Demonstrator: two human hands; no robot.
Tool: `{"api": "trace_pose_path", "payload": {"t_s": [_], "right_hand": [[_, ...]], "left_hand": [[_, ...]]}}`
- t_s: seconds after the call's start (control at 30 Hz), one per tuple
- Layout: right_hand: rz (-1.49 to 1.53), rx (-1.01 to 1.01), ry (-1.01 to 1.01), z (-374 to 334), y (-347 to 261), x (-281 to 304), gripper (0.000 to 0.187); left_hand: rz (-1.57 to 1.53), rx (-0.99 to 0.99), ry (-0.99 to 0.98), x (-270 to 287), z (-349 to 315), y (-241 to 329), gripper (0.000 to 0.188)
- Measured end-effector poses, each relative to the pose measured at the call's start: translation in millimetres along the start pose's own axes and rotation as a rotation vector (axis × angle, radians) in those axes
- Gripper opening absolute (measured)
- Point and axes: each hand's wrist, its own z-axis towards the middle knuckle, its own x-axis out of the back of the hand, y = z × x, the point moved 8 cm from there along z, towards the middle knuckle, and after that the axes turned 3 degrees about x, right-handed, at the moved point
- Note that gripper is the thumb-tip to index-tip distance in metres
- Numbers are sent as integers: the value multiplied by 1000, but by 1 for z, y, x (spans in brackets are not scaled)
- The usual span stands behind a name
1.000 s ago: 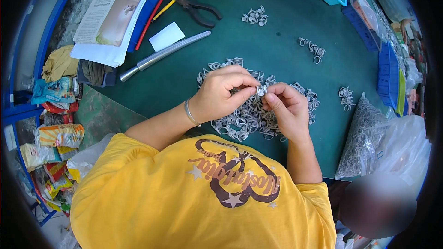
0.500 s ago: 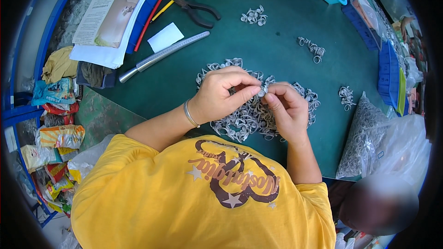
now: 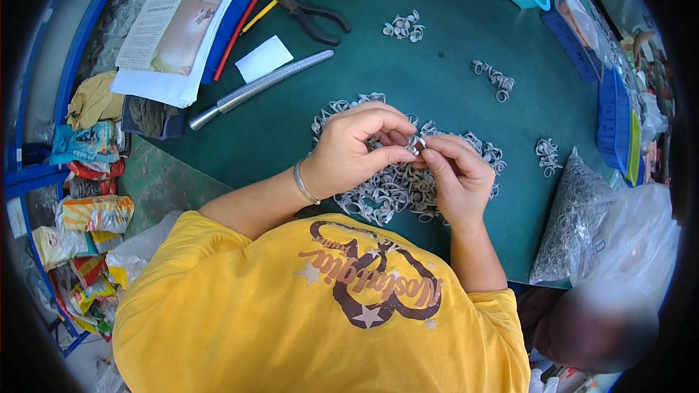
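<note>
At mid-frame I see my left hand [image 3: 357, 149] and right hand [image 3: 455, 175] meeting, fingertips pinched together on one small silver ring [image 3: 414, 144]. They hover just above the big pile of rings [image 3: 386, 196] on the green table [image 3: 437, 65]. A metal ring mandrel [image 3: 258, 89] lies upper left.
</note>
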Motion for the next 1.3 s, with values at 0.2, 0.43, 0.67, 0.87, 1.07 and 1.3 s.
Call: {"api": "trace_pose_path", "payload": {"t_s": [0.2,0.43,0.67,0.87,1.07,1.3], "right_hand": [[309,-55,21,0,3,-2,12],[344,-114,-37,-3,14,-6,10],[276,-107,7,-8,17,1,9],[244,-112,-22,-9,30,-2,8],[-242,322,-33,0,-14,-1,7],[346,-123,134,-13,16,1,10]], "left_hand": [[410,-305,-10,0,-3,22,20],[318,-205,-7,-1,0,27,20],[300,-216,-56,-8,4,26,21],[389,-261,-74,-1,-5,9,23],[18,77,-210,-1,-11,-30,19],[134,29,-68,-11,-2,24,13]]}}
